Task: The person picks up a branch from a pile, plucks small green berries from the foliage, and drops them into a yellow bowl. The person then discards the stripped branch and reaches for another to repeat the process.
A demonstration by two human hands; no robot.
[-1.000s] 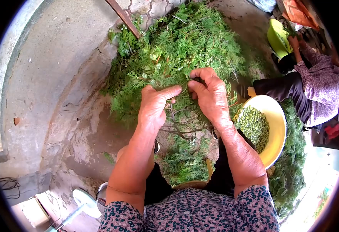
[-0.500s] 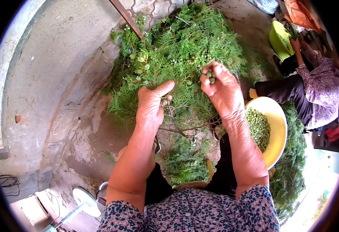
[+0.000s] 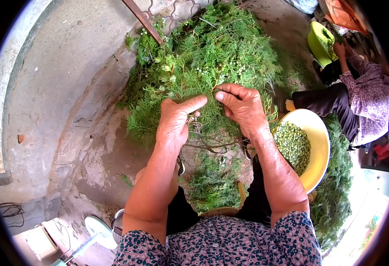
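My left hand (image 3: 174,117) is wrapped round a leafy green branch (image 3: 199,122), its thumb lying toward the right. Close beside it, my right hand (image 3: 243,106) pinches at a sprig of the same branch between thumb and forefinger; whether green cones are inside its curled fingers is hidden. Beyond both hands spreads a large heap of cut evergreen branches (image 3: 230,44) with small pale green cones among the leaves. Right of my right forearm stands a yellow basin (image 3: 320,146) holding many small green cones (image 3: 294,146).
At the upper right a co-worker (image 3: 371,97) sits with hands at a yellow-green basin (image 3: 318,44). More cut branches (image 3: 336,177) lie beyond the yellow basin. A brown bar (image 3: 143,22) reaches the heap's top left. A fan (image 3: 99,232) stands at the lower left.
My right hand, which came away rightward with green cones showing in its fingers half a second ago, is back beside my left hand at the branch. My left hand has barely moved.
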